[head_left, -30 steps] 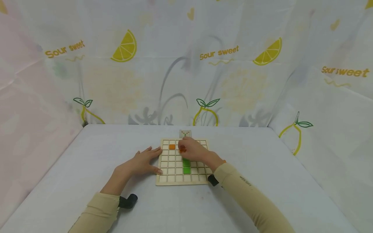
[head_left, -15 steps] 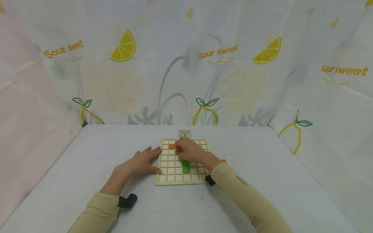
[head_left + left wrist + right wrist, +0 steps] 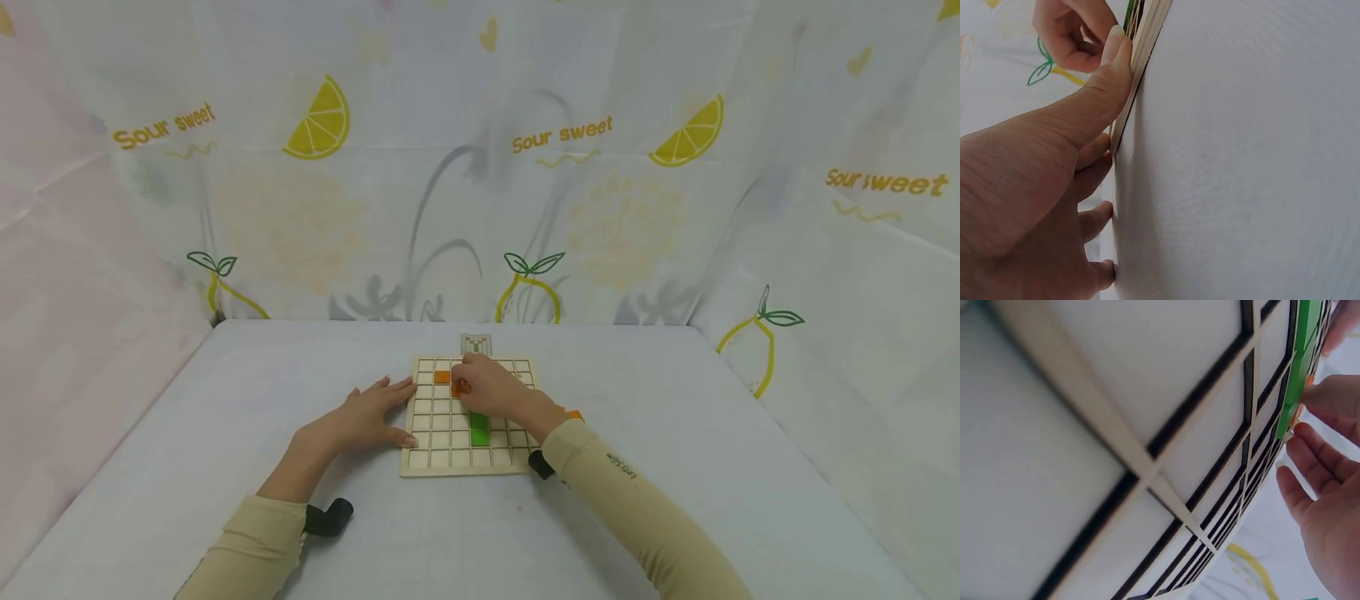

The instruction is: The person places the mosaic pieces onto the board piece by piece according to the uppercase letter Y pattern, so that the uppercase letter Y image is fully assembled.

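Head view shows the left hand (image 3: 367, 419) spread along the left edge of the gridded board (image 3: 441, 472). The right hand (image 3: 491, 386) pinches an orange tile (image 3: 455, 391) at the board, near the green tiles (image 3: 480, 437).

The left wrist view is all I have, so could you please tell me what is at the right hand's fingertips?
Observer: An orange tile shows at the fingertips of the right hand.

Operator: Thank you; does the board carry any other piece of that colour?

Observer: Yes, the head view shows a second orange tile in a square near its far left corner.

Operator: And could you see anything past its far edge?

Observer: A small card with a grid pattern is just beyond it.
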`<control>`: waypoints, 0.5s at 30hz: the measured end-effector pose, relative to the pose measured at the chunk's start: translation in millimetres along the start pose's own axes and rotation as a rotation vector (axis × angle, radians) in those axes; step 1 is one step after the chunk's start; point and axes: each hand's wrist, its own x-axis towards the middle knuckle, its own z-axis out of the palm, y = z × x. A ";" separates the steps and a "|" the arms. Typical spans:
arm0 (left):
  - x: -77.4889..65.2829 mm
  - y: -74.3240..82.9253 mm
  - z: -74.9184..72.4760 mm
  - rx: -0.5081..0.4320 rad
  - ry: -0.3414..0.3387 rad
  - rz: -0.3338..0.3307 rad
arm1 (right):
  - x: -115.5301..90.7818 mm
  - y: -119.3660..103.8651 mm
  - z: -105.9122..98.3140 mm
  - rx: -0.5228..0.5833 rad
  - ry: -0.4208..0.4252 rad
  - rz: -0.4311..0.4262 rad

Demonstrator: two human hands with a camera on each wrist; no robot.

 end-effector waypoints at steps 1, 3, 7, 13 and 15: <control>-0.1 0.3 -0.3 -0.001 -0.003 -0.004 | -0.1 0.0 -0.4 -0.006 -0.001 -0.002; -0.3 0.9 -0.7 0.001 -0.005 -0.003 | -0.3 -0.4 -1.4 -0.018 0.000 -0.012; -0.2 0.6 -0.8 -0.003 -0.007 -0.006 | -1.2 -2.4 -4.2 -0.033 -0.007 -0.027; 1.7 -2.6 0.3 0.001 -0.004 0.004 | -2.5 -4.0 -5.5 -0.045 -0.030 -0.003; 1.9 -2.7 0.7 0.001 -0.006 0.005 | -4.0 -4.5 -6.5 -0.044 -0.035 0.010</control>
